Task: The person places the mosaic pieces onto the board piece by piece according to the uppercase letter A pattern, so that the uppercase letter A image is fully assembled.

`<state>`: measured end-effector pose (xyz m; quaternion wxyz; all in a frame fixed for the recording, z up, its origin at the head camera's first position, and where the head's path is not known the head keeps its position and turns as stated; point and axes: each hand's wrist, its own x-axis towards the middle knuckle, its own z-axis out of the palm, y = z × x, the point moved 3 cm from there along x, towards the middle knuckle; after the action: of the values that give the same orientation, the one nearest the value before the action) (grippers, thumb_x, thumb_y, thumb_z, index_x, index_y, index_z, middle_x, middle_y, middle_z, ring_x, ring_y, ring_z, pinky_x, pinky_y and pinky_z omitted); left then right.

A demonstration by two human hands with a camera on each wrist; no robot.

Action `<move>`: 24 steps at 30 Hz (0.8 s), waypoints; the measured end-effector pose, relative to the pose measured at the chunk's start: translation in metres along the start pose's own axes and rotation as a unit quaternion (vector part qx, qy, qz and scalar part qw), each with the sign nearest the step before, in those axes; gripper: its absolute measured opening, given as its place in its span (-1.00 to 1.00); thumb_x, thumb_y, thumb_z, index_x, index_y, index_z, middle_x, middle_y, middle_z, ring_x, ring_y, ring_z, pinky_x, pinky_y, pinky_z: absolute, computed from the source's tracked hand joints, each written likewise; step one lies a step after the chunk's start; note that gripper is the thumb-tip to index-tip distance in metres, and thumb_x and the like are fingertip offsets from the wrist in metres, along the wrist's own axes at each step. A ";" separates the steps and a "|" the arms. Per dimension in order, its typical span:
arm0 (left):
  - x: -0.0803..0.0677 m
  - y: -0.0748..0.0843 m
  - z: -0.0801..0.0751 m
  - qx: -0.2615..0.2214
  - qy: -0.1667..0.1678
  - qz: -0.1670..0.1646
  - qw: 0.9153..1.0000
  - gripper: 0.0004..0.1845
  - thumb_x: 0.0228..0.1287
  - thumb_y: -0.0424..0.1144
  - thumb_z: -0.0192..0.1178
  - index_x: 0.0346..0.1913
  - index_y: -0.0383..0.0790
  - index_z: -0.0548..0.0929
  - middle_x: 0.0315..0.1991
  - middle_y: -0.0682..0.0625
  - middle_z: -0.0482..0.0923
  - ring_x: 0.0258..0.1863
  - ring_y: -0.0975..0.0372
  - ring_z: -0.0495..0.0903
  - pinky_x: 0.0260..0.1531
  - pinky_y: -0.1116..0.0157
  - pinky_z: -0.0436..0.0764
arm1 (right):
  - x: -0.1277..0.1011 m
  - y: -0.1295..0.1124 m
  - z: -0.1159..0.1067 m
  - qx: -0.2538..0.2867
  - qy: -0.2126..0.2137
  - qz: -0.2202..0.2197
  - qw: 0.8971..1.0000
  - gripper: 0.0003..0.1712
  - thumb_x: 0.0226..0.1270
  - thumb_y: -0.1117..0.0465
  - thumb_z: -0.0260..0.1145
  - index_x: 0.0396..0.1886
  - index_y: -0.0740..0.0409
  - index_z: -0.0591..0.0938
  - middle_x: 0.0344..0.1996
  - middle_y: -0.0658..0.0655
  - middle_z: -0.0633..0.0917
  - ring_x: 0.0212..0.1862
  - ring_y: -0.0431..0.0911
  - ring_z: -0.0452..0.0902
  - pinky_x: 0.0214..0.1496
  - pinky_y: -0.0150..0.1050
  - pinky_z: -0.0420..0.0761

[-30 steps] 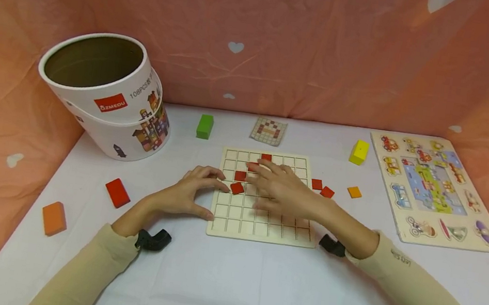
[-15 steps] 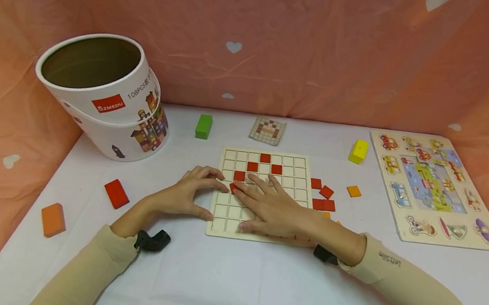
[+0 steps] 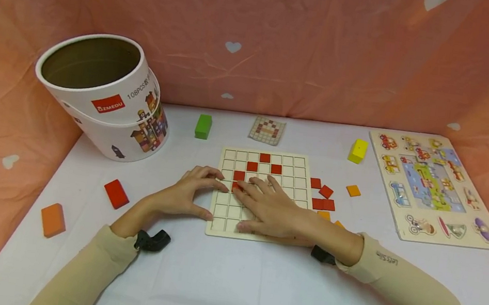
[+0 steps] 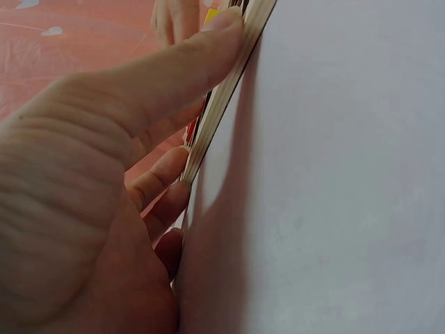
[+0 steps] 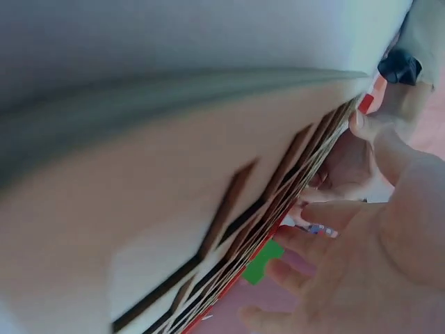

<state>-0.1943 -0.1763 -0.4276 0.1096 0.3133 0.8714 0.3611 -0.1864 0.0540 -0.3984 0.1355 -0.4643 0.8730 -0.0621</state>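
Note:
A wooden grid board [image 3: 219, 225] lies flat on the white table. My left hand [image 3: 184, 193] is at its left side, thumb and fingertips touching the edge; the left wrist view shows the thumb [image 4: 188, 66] along the board's rim. My right hand [image 3: 275, 213] lies over the middle of the board with fingers extended. Its index fingertip presses a red square tile [image 3: 235, 185] near the left side, partly covered by that finger. Red tiles [image 3: 252, 166] fill several cells above, in a stepped peak shape. The right hand hides the lower middle cells.
Loose red tiles [image 3: 323, 204] and orange tiles [image 3: 353, 191] lie right of the board. Behind it is a small pattern card [image 3: 267, 130] between a green block [image 3: 203, 126] and a yellow block [image 3: 358, 151]. A white bucket [image 3: 106, 102] stands left, a picture puzzle [image 3: 409, 217] right.
My right hand has come down and left onto the board. Under its fingertip the tilted red tile has straightened into a cell below the left red one. The left hand stays put.

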 end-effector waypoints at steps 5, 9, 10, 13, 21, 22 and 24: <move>0.000 0.000 0.000 -0.002 -0.002 -0.004 1.000 -0.34 -0.05 -0.04 0.58 0.19 -0.03 0.62 0.34 -0.06 0.28 0.33 -0.01 0.16 0.27 -0.16 0.06 | -0.017 0.017 -0.012 0.080 0.030 0.012 0.996 -0.18 0.48 -0.18 0.15 0.54 0.15 0.23 0.56 0.19 0.09 0.56 0.20 -0.17 0.47 0.28 -0.17; -0.001 0.001 0.000 -0.003 -0.001 -0.007 1.000 -0.34 -0.06 -0.05 0.59 0.19 -0.02 0.63 0.34 -0.06 0.28 0.34 -0.01 0.15 0.29 -0.14 0.05 | -0.043 0.050 -0.025 0.159 0.088 0.049 0.982 -0.37 0.40 0.10 0.33 0.38 0.26 0.46 0.43 0.32 0.32 0.45 0.25 0.13 0.40 0.30 0.07; 0.000 0.001 0.000 -0.003 0.000 -0.007 1.000 -0.34 -0.07 -0.05 0.59 0.18 -0.02 0.63 0.34 -0.05 0.28 0.33 -0.01 0.15 0.29 -0.14 0.05 | -0.052 0.060 -0.028 0.180 0.101 0.064 0.976 -0.42 0.37 0.18 0.36 0.32 0.29 0.50 0.36 0.34 0.38 0.38 0.25 0.23 0.37 0.28 0.16; 0.000 0.001 0.000 -0.002 0.001 -0.007 1.000 -0.34 -0.07 -0.05 0.59 0.18 -0.01 0.63 0.33 -0.05 0.29 0.33 -0.01 0.15 0.29 -0.13 0.05 | -0.075 0.088 -0.028 0.222 0.128 0.113 0.960 -0.56 0.29 0.36 0.39 0.15 0.37 0.58 0.12 0.32 0.52 0.11 0.17 0.44 0.18 0.13 0.44; 0.000 0.001 0.001 -0.005 0.001 -0.003 1.000 -0.34 -0.06 -0.05 0.59 0.18 -0.02 0.63 0.33 -0.07 0.29 0.32 -0.02 0.16 0.27 -0.15 0.05 | -0.115 0.119 -0.014 0.239 0.124 0.174 0.947 -0.71 0.18 0.40 0.45 -0.09 0.31 0.63 -0.17 0.15 0.53 -0.13 0.02 0.39 -0.07 -0.15 0.42; 0.000 0.001 0.001 -0.005 0.002 -0.003 1.000 -0.35 -0.06 -0.05 0.59 0.18 -0.02 0.63 0.33 -0.07 0.29 0.32 -0.02 0.16 0.27 -0.15 0.05 | -0.117 0.118 -0.013 0.242 0.123 0.171 0.947 -0.71 0.18 0.39 0.46 -0.10 0.30 0.63 -0.17 0.14 0.54 -0.12 0.02 0.40 -0.04 -0.13 0.44; 0.000 0.002 0.000 -0.006 0.003 -0.005 1.000 -0.34 -0.07 -0.05 0.59 0.17 -0.02 0.64 0.33 -0.07 0.29 0.32 -0.01 0.16 0.27 -0.14 0.05 | -0.118 0.118 -0.012 0.246 0.123 0.162 0.948 -0.72 0.18 0.38 0.47 -0.12 0.27 0.62 -0.18 0.13 0.55 -0.10 0.02 0.41 -0.01 -0.10 0.44</move>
<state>-0.1934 -0.1752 -0.4265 0.1108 0.3074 0.8710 0.3668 -0.2203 0.2177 -0.3935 0.1454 -0.2574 0.9040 -0.3090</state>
